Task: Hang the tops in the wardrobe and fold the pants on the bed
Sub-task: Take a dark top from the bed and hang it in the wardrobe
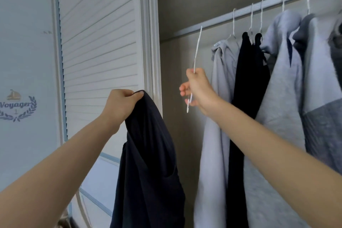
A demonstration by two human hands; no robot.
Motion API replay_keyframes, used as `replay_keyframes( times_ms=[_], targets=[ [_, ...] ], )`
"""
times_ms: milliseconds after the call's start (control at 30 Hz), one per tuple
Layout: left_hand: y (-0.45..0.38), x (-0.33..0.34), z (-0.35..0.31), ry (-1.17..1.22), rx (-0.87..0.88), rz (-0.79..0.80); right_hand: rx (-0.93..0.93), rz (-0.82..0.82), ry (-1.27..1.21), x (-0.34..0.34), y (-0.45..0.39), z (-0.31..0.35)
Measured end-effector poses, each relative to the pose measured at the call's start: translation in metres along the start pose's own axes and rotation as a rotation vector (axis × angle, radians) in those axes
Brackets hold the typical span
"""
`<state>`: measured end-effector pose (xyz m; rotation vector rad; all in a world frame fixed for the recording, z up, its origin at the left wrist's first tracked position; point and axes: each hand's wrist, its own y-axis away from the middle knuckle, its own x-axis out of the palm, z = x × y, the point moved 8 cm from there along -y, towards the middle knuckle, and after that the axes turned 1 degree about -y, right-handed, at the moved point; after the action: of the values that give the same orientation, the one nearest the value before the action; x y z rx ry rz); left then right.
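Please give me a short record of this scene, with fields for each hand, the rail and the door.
left hand: left hand grips the top edge of a dark top, which hangs down
right hand: right hand holds a bare white hanger
rail: rail carries several hung tops, grey and dark
door: louvred door stands left of the opening
task state: dark top not yet on the hanger

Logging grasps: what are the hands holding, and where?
Left hand pinches the dark top at its upper edge; right hand grips the white hanger low down.
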<state>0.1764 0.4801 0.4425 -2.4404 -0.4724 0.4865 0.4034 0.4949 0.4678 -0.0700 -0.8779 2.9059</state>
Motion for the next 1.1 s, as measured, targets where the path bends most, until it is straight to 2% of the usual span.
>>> replay_keyframes(
  times_ms=[233, 367, 500, 700, 800, 1000, 1100],
  targets=[
    [0.054, 0.012, 0.023, -0.054, -0.175, 0.060, -0.038, 0.314, -0.266, -0.045, 0.171, -0.025],
    [0.103, 0.028, 0.047, -0.133, -0.273, 0.122, 0.032, 0.395, -0.332, -0.083, 0.244, -0.032],
    [0.129, 0.027, 0.074, -0.318, -0.307, 0.072, 0.118, 0.412, -0.399, -0.118, 0.288, -0.030],
    [0.159, 0.032, 0.085, -0.262, -0.383, 0.069, 0.277, 0.561, -0.434, -0.169, 0.351, -0.035],
    [0.165, 0.027, 0.084, -0.310, -0.382, 0.083, 0.304, 0.626, -0.457, -0.188, 0.365, -0.035],
    [0.187, 0.052, 0.053, -0.307, -0.279, 0.337, 0.319, 0.697, -0.362, -0.191, 0.371, -0.048],
    [0.209, 0.084, 0.021, -0.324, -0.175, 0.520, 0.308, 0.646, -0.284, -0.179, 0.367, -0.066]
  ],
)
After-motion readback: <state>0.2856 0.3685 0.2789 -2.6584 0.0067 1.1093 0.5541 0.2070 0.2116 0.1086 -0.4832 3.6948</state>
